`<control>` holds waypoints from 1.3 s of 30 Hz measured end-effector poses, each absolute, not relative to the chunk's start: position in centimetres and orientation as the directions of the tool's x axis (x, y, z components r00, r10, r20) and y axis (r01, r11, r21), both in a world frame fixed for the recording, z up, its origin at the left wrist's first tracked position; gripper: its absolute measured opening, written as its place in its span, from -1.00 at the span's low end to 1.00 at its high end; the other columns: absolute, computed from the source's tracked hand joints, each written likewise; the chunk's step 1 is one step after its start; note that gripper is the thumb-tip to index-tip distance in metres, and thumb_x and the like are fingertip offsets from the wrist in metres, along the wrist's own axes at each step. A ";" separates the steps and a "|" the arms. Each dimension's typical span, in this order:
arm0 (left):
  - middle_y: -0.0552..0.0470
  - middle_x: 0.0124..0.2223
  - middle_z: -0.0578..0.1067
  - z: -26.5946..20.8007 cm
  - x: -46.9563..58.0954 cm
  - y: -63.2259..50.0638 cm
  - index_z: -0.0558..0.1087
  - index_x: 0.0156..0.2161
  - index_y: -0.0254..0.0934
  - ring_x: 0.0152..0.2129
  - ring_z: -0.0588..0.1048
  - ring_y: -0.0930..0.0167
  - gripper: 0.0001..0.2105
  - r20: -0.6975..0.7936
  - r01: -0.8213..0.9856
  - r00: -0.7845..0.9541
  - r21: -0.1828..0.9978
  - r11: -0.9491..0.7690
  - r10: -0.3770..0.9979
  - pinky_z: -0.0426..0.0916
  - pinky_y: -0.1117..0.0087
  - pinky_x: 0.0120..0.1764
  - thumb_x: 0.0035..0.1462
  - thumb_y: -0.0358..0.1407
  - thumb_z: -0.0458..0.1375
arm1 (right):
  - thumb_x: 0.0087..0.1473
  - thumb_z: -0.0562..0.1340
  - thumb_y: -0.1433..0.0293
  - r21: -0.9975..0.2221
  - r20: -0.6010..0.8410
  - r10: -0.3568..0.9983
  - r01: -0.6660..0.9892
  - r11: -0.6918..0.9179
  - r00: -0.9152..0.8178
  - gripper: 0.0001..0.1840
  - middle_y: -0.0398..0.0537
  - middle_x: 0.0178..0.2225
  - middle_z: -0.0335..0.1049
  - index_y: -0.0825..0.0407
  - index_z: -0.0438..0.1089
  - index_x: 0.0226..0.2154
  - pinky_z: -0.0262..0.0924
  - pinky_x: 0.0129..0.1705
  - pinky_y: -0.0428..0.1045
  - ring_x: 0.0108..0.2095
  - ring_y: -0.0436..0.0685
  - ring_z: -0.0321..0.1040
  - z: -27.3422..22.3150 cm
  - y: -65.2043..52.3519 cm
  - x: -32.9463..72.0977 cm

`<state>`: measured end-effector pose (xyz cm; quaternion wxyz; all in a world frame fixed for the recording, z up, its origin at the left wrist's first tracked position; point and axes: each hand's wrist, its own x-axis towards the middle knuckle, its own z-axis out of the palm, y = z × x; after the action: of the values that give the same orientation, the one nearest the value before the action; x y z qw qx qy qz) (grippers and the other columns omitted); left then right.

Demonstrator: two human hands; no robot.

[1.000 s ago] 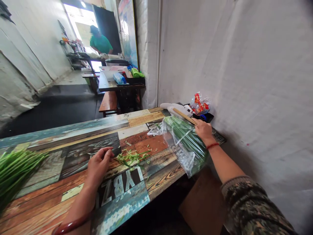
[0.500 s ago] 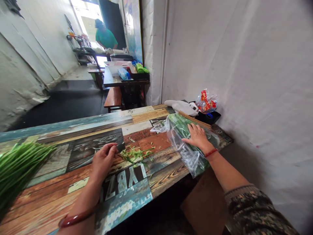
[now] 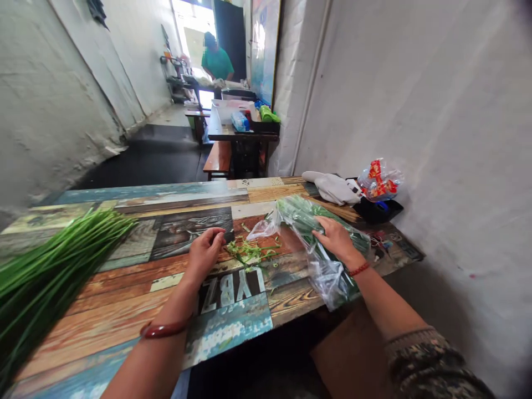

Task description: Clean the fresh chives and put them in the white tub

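Note:
My right hand has its fingers curled over a clear plastic bag holding long green leaves that look like garlic chives. The bag lies slantwise at the table's right end, its lower part at the front edge. My left hand hovers low over the table with thumb and forefinger together; whatever may be between them is too small to make out. Beside its fingertips is a small heap of pale green trimmings. A large loose bunch of green chives spreads across the table's left side.
Behind the bag are wooden chopsticks, a whitish cloth and a black tray with a red-printed clear bag. A wall rises at the right. Farther off are another table, a bench and a person in green.
My right hand's fingers have curled in, and the bag has slid left, away from the chopsticks, baring small items at the table's right end. The view has turned left.

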<state>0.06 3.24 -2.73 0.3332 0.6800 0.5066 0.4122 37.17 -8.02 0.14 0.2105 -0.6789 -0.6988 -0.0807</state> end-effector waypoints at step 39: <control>-0.11 -0.23 0.56 0.5 0.4 -0.5 0.34 0.15 -0.28 -0.45 0.51 0.37 -0.35 -0.007 -0.093 0.717 0.990 0.105 0.697 0.27 0.47 -0.52 0.02 0.05 0.21 | -0.06 0.21 0.39 -0.984 0.153 0.988 -0.086 0.155 0.034 -0.56 -0.02 -0.11 0.37 0.01 0.29 -0.05 0.32 -0.25 -0.07 -0.21 0.05 0.36 5.1 -6.5 15.7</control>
<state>0.37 -0.52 0.55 0.7004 0.6067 0.2489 0.2818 15.69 -6.54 5.06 0.5656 -0.4440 -0.5076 0.4746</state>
